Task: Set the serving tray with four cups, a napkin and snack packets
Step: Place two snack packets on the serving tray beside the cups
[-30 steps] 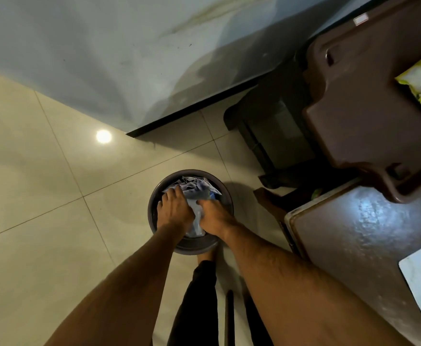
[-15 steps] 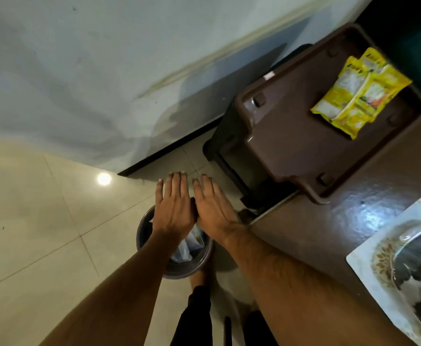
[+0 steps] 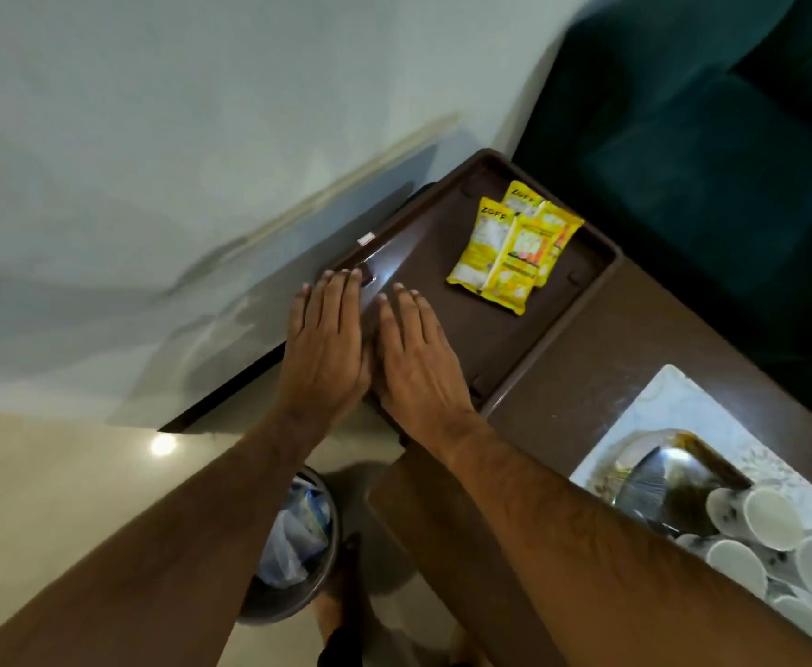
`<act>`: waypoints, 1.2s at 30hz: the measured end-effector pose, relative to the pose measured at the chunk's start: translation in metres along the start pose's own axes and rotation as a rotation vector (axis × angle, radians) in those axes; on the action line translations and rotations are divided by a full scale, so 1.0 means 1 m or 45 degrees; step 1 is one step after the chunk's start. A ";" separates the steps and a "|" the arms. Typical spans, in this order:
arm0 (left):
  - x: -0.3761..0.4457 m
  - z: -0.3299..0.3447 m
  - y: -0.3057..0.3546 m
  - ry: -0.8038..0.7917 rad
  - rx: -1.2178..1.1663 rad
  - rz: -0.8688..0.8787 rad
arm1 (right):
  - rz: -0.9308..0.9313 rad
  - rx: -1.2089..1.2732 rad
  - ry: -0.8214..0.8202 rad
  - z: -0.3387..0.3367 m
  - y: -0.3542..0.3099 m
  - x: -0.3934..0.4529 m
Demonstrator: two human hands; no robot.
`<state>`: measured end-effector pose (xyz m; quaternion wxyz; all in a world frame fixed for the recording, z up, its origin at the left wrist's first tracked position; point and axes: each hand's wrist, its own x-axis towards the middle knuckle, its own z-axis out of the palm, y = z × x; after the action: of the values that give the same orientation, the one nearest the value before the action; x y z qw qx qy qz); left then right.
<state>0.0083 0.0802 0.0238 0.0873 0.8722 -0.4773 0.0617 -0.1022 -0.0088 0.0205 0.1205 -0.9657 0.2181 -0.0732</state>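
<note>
A brown plastic serving tray (image 3: pixel 582 286) rests at the far end of a dark brown table. Several yellow snack packets (image 3: pixel 510 247) lie overlapping in its far half. My left hand (image 3: pixel 322 344) and my right hand (image 3: pixel 418 358) are side by side, palms down, fingers straight and together, at the tray's near left corner; both hold nothing. Whether they touch the tray I cannot tell. Several white paper cups (image 3: pixel 760 536) lie on a white patterned tray (image 3: pixel 673 402) at the lower right, next to a shiny steel dish (image 3: pixel 654 464).
A dark round bin (image 3: pixel 298 570) with crumpled plastic wrappers stands on the beige tiled floor below my left forearm. A pale wall runs along the left. A dark green sofa (image 3: pixel 712 137) fills the upper right. The brown table (image 3: pixel 587 377) lies between the two trays.
My hands have risen out of the bin, let go of the wrappers, and travelled up and right to the brown tray's corner. The view has swung toward the table.
</note>
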 end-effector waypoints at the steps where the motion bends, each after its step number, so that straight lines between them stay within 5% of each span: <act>1: 0.011 -0.002 0.013 0.016 -0.007 0.023 | 0.019 -0.018 0.020 -0.007 0.014 0.001; 10: 0.082 0.002 0.085 -0.028 0.019 0.174 | 0.276 -0.031 0.124 -0.050 0.110 0.007; 19: 0.124 0.044 0.107 -0.181 -0.323 -0.067 | 0.628 0.235 0.157 -0.034 0.157 0.025; 36: 0.199 0.080 0.107 -0.351 -0.953 -0.250 | 0.918 0.528 0.364 -0.024 0.181 0.076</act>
<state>0.0270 -0.1568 -0.0064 0.3393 0.8218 -0.3885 -0.2422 -0.1122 -0.2053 0.0022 0.2981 -0.7634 0.5363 -0.2016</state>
